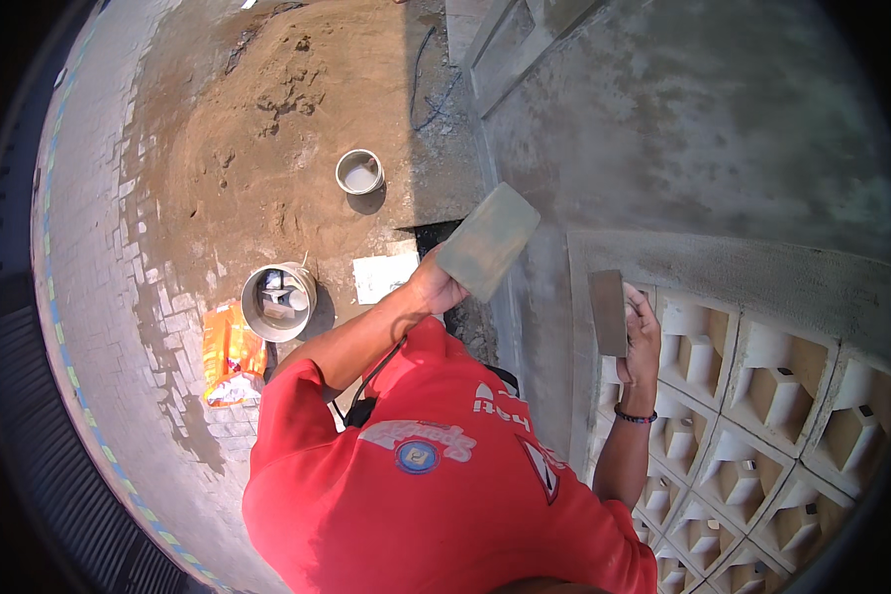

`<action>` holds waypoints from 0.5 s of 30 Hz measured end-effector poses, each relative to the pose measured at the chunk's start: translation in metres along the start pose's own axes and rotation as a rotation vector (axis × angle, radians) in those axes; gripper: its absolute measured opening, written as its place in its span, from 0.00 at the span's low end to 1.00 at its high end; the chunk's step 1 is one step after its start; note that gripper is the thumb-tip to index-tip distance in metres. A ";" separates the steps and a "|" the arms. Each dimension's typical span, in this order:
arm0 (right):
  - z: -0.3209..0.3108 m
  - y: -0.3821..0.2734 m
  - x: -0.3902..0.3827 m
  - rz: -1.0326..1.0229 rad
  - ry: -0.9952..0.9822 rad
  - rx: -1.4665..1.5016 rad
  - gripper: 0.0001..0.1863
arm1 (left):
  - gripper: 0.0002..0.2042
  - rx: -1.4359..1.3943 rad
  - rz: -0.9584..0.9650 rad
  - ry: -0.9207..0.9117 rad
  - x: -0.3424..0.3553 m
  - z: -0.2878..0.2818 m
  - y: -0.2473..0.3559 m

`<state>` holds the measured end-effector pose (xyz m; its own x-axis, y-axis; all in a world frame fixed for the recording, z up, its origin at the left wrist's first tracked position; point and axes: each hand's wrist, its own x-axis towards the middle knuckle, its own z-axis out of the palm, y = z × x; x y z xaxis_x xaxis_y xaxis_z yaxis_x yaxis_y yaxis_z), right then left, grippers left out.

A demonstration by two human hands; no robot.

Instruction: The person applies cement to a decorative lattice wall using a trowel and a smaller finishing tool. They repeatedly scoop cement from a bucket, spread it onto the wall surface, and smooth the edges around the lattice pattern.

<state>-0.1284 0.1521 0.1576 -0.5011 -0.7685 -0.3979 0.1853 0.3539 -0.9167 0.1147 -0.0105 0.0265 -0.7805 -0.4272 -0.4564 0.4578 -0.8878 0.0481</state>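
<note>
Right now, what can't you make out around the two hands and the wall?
Head view only:
- Left hand grip: fingers hidden behind the plastering float.
- Right hand palm: covered by the trowel.
- Large bucket contents: too small.
- Vent-block wall: cut off by the fisheye rim.

One orange bag on the paving

An orange bag, crumpled with a pale lower end, lies on the grey brick paving just beside the larger bucket.
</note>
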 end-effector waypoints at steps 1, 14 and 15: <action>0.007 0.014 -0.001 0.039 -0.003 0.127 0.20 | 0.15 0.035 0.007 0.003 -0.004 -0.002 0.001; 0.018 0.103 -0.034 0.142 -0.294 0.995 0.23 | 0.19 0.211 -0.046 -0.118 -0.044 0.024 -0.028; 0.014 0.109 -0.036 0.152 -0.325 1.048 0.24 | 0.20 0.251 -0.041 -0.187 -0.047 0.029 -0.030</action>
<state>-0.0781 0.2108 0.0714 -0.1946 -0.9131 -0.3583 0.9270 -0.0518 -0.3714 0.1251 0.0315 0.0726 -0.8714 -0.3937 -0.2927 0.3229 -0.9095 0.2619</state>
